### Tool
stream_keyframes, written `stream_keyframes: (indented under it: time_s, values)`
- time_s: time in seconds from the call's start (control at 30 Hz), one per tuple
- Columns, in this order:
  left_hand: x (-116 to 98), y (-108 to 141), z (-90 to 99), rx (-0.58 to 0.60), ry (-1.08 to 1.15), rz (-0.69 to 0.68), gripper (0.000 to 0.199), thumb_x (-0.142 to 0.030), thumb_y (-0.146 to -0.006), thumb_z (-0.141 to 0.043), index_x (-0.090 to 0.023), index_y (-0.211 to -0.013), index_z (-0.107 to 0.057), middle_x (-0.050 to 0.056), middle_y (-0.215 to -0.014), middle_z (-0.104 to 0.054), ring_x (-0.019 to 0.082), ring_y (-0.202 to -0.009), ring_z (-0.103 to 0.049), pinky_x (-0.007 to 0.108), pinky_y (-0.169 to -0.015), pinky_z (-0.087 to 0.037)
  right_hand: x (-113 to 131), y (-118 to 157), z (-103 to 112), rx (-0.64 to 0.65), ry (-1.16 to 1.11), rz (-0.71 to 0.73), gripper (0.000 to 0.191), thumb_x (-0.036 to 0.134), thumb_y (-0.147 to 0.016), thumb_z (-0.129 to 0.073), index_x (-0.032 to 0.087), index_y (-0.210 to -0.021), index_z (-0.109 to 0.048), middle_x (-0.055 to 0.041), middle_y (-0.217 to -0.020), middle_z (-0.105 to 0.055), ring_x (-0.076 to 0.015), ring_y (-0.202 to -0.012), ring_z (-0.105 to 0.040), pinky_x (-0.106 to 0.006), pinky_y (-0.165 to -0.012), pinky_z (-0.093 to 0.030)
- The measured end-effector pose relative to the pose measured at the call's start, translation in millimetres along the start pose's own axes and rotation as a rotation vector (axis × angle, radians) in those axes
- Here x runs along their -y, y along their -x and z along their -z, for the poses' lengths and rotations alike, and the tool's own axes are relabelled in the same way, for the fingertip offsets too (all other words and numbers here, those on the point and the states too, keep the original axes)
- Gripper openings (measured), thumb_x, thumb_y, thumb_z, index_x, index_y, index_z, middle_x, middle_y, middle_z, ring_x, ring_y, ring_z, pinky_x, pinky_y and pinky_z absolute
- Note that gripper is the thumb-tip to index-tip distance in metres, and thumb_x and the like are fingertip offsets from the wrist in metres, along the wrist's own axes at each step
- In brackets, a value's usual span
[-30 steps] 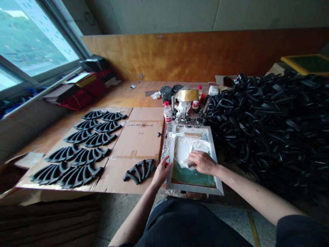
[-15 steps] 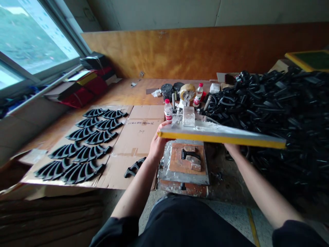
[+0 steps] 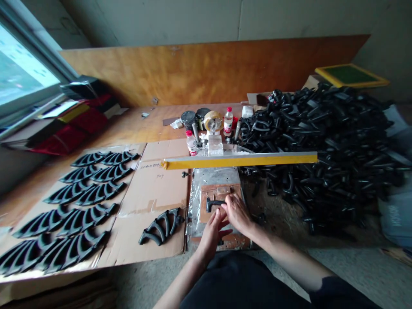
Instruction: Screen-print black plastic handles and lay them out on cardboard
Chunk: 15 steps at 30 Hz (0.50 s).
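A black curved plastic handle [image 3: 213, 203] lies on the brown block of the fixture [image 3: 207, 193], its thicker end to the left. The fingers of my right hand [image 3: 237, 213] are closed around its right end. Just below, my left hand [image 3: 212, 231] is open, with fingertips close to the same end and to my right fingers; whether they touch the handle I cannot tell. Above the fixture, a yellow-edged flat frame [image 3: 241, 161] stands raised, seen nearly edge-on, with neither hand on it.
Black handles in fanned rows [image 3: 82, 219] cover the cardboard [image 3: 161, 171] at left, and a smaller group [image 3: 161, 227] lies nearer the fixture. A large heap of black handles [image 3: 322, 141] fills the right side. Bottles [image 3: 228, 121], dark tins [image 3: 188, 119] and a tape roll [image 3: 213, 121] stand behind.
Both hands have let go of the yellow-edged frame, which stays raised, and have come down to the handle on the fixture. The camera view has shifted to the right.
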State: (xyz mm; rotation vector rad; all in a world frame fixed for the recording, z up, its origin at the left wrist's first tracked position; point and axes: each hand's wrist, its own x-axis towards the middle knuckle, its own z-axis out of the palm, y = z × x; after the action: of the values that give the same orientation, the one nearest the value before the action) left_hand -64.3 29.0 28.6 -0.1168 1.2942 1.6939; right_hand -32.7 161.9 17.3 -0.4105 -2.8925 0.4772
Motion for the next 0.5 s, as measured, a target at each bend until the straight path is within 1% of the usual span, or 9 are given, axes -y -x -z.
stream_keyframes:
  time_s: [0.07,0.1,0.17,0.23,0.33,0.4,0.43,0.5]
  values:
    - [-1.0,-1.2,-0.2,-0.074,0.030,-0.049,0.054,-0.065,-0.079,-0.057,-0.017,-0.104,-0.062,0.012,-0.102,-0.069,0.020,-0.086,-0.066,0.028,-0.068,-0.051,15.9,13.2,2.1,-0.010,-0.043,0.069,0.006,0.018,-0.093,-0.051,0.016,-0.090,-0.056,-0.0099,-0.091,-0.061,-0.0245,-0.091,-0.052,-0.037,-0.081,-0.044]
    - [-3.1,-3.0,2.3,-0.123,0.007,-0.069,0.053,-0.064,-0.077,-0.060,-0.017,-0.101,-0.062,0.009,-0.094,-0.069,0.019,-0.081,-0.065,0.027,-0.065,-0.051,20.9,18.0,3.1,-0.004,-0.077,0.122,0.006,0.017,-0.092,-0.051,0.016,-0.091,-0.057,-0.0095,-0.092,-0.061,-0.0241,-0.092,-0.052,-0.036,-0.082,-0.045]
    - [-7.8,-7.8,12.6,-0.207,-0.143,-0.110,0.052,-0.062,-0.075,-0.061,-0.018,-0.102,-0.060,0.007,-0.088,-0.067,0.019,-0.075,-0.064,0.027,-0.061,-0.050,21.4,23.0,6.4,0.017,-0.181,0.228,0.005,0.018,-0.092,-0.053,0.017,-0.091,-0.058,-0.0077,-0.094,-0.061,-0.0226,-0.094,-0.052,-0.035,-0.084,-0.046]
    - [-10.7,-13.0,27.1,-0.253,-0.491,-0.180,0.048,-0.060,-0.082,-0.053,-0.018,-0.104,-0.059,0.008,-0.087,-0.067,0.020,-0.071,-0.065,0.028,-0.058,-0.049,8.8,22.3,11.2,0.027,-0.293,0.261,0.002,0.018,-0.091,-0.057,0.018,-0.090,-0.059,-0.0054,-0.094,-0.061,-0.0210,-0.096,-0.053,-0.034,-0.087,-0.046]
    - [-10.4,-19.4,44.3,-0.336,-1.014,-0.287,0.033,-0.047,-0.089,-0.045,-0.019,-0.096,-0.061,0.011,-0.081,-0.068,0.023,-0.074,-0.067,0.030,-0.063,-0.048,-23.9,14.4,17.2,0.018,-0.385,0.157,0.008,0.014,-0.090,-0.056,0.020,-0.087,-0.059,-0.0037,-0.092,-0.062,-0.0196,-0.093,-0.056,-0.033,-0.085,-0.047]
    - [-8.4,-22.3,46.9,-0.371,-1.316,-0.320,0.027,-0.038,-0.090,-0.045,-0.018,-0.093,-0.063,0.014,-0.083,-0.068,0.026,-0.080,-0.069,0.031,-0.069,-0.048,-44.2,8.0,17.7,0.014,-0.413,0.086,0.012,0.012,-0.090,-0.053,0.020,-0.084,-0.059,-0.0036,-0.090,-0.062,-0.0193,-0.091,-0.057,-0.033,-0.083,-0.047]
    - [-7.7,-23.4,45.6,-0.374,-1.457,-0.311,0.027,-0.035,-0.091,-0.044,-0.018,-0.094,-0.064,0.015,-0.085,-0.069,0.027,-0.082,-0.069,0.032,-0.070,-0.049,-52.0,5.4,16.5,0.015,-0.424,0.063,0.012,0.013,-0.091,-0.052,0.020,-0.083,-0.059,-0.0035,-0.089,-0.062,-0.0193,-0.090,-0.058,-0.033,-0.083,-0.047]
    - [-9.2,-25.0,40.5,-0.368,-1.711,-0.261,0.032,-0.034,-0.094,-0.039,-0.017,-0.098,-0.066,0.017,-0.087,-0.070,0.029,-0.080,-0.069,0.035,-0.069,-0.049,-61.8,2.7,12.2,0.022,-0.451,0.032,0.013,0.015,-0.091,-0.051,0.021,-0.083,-0.059,-0.0034,-0.089,-0.063,-0.0197,-0.090,-0.059,-0.034,-0.082,-0.048]
